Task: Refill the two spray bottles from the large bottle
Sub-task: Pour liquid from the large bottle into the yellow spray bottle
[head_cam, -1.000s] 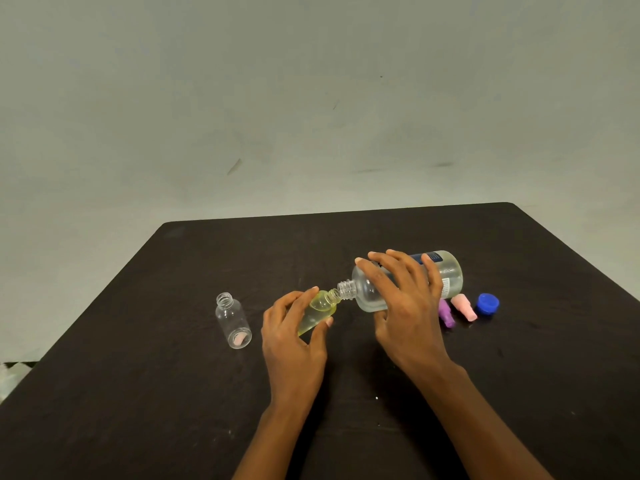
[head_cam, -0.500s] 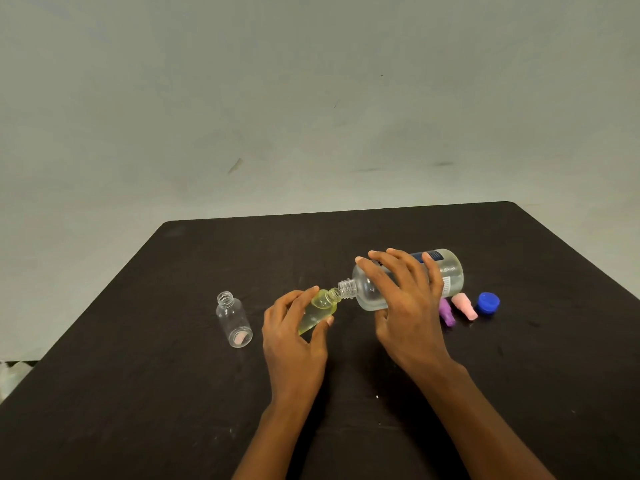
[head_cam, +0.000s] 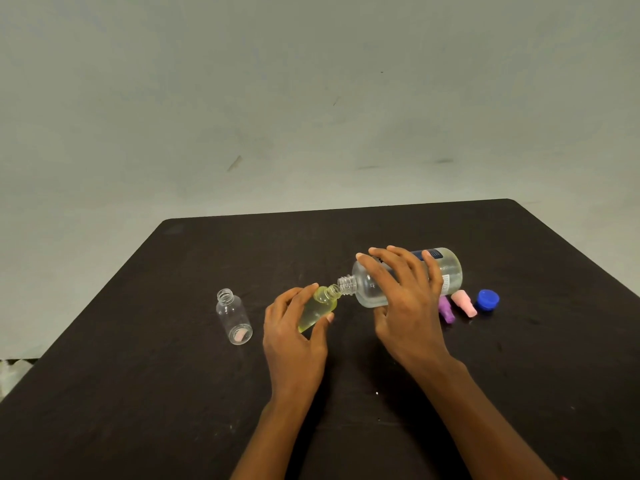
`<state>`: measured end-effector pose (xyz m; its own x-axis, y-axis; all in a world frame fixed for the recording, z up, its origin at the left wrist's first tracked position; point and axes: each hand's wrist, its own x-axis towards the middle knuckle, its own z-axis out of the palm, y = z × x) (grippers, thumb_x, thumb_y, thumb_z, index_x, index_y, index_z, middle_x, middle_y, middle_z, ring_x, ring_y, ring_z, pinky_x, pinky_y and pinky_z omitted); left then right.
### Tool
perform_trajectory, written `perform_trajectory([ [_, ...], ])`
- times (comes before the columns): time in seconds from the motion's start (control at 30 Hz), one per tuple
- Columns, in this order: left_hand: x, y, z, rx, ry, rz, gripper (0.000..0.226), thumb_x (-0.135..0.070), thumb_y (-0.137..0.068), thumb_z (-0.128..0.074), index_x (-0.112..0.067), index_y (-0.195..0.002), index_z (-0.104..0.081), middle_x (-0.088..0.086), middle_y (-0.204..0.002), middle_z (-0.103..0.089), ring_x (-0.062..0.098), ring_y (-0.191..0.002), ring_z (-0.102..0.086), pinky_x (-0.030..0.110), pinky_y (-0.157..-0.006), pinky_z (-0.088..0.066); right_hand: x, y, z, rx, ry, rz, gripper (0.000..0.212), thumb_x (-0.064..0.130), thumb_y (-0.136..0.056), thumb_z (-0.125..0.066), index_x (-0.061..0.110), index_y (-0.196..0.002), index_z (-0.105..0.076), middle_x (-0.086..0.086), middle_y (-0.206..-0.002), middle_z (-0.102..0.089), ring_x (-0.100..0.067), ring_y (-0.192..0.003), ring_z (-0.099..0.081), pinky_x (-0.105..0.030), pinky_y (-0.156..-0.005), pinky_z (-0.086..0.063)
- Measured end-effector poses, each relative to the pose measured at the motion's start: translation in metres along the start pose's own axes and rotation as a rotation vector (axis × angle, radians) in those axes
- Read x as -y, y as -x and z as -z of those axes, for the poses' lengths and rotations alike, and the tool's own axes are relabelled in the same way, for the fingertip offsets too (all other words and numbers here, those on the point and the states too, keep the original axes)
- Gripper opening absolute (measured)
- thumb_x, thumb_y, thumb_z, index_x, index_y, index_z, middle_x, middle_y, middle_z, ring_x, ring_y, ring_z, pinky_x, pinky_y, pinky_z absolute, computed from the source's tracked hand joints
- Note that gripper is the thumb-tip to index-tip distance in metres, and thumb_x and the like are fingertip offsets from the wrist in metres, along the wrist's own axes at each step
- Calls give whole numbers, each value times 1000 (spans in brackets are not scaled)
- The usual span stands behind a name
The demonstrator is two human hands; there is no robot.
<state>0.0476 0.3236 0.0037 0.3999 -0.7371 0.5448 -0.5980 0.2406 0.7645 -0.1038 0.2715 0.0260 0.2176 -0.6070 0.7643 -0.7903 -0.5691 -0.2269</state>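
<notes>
Furthest left on the dark surface point(head_cam: 138, 393), a clear small spray bottle point(head_cam: 233, 317) stands upright and uncapped, apart from both hands, with something pale pink showing at its base. To its right, the person's left hand point(head_cam: 294, 334) has its grip closed round a second small spray bottle point(head_cam: 320, 304), thumb on one side and fingers on the other. That bottle is tilted, its open neck pointing up and to the right, and it looks yellow-green inside. Its mouth meets the threaded mouth of the large bottle point(head_cam: 450, 271), which is held nearly level with its neck pointing left and slightly down. The right hand point(head_cam: 405, 306) grips the large bottle from above, fingers spread over its clear body and thumb below it; a dark blue label shows past the fingers. Whether liquid is passing between the two mouths cannot be told. Further right, just beside the large bottle's base, three loose tops lie on the surface: a purple spray top point(head_cam: 446, 311), partly hidden by the right hand, a pink spray top point(head_cam: 464, 303) close beside it, and a blue screw cap point(head_cam: 487, 300) at the far right.
</notes>
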Motion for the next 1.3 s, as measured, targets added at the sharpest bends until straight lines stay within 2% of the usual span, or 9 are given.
perform_trajectory([
  [0.07,0,0,0,3,6,1,47,-6,-72,-79,-24,-114,-67,-13,-110,-59,2,-106,-50,5,-87,-37,0,1,-1,-2,-10,-10,83,-7,-53,-78,21,-128,-54,-2,-129,-59,-21,-127,-44,-38,-116,-10],
  [0.13,-1,0,0,6,15,5,46,-7,-72,-79,-25,-113,-67,-14,-109,-59,3,-105,-52,6,-87,-37,0,1,-2,-7,-19,-19,83,-7,-53,-79,20,-128,-56,-2,-129,-59,-22,-126,-45,-37,-116,-11],
  [0.4,-1,1,-1,20,65,72,42,-14,-76,-77,-28,-114,-63,-19,-108,-61,3,-102,-58,24,-86,-48,0,2,-5,-35,-42,-40,84,-5,-53,-79,20,-129,-56,0,-128,-59,-20,-124,-46,-43,-113,-19],
  [0.57,4,1,-3,-16,93,192,39,-19,-78,-77,-29,-113,-62,-18,-104,-62,0,-95,-61,23,-82,-50,1,1,-5,-55,-70,-54,88,-5,-51,-77,23,-130,-52,1,-128,-58,-17,-124,-45,-43,-113,-18],
  [0.7,9,-2,-6,-50,156,269,35,-21,-80,-75,-31,-110,-59,-14,-100,-66,1,-93,-64,15,-75,-47,1,2,-5,-62,-87,-60,90,-5,-50,-78,24,-131,-50,3,-129,-56,-17,-124,-45,-42,-114,-18],
  [0.77,10,-5,-8,-65,176,281,36,-21,-80,-75,-32,-110,-58,-13,-100,-67,1,-92,-64,14,-77,-48,1,2,-4,-64,-96,-60,92,-5,-50,-78,25,-131,-50,3,-129,-56,-17,-124,-45,-42,-114,-18],
  [0.9,16,-13,-15,-75,148,256,38,-19,-81,-75,-31,-111,-56,-14,-102,-64,1,-94,-63,19,-80,-50,0,2,-5,-67,-100,-59,91,-3,-50,-80,25,-131,-49,2,-129,-56,-17,-124,-45,-42,-113,-19],
  [1.1,36,-41,-22,-101,52,225,37,-22,-83,-73,-24,-115,-55,-10,-106,-62,10,-93,-64,38,-84,-55,2,2,-5,-76,-117,-55,92,-2,-50,-80,26,-131,-47,2,-127,-57,-16,-123,-44,-43,-113,-20],
  [1.3,44,-55,-22,-112,-13,230,45,-27,-84,-71,-19,-124,-52,-2,-116,-61,16,-100,-63,38,-88,-53,3,3,-6,-66,-135,-41,91,0,-52,-83,25,-132,-46,1,-127,-57,-16,-123,-44,-43,-113,-20],
])
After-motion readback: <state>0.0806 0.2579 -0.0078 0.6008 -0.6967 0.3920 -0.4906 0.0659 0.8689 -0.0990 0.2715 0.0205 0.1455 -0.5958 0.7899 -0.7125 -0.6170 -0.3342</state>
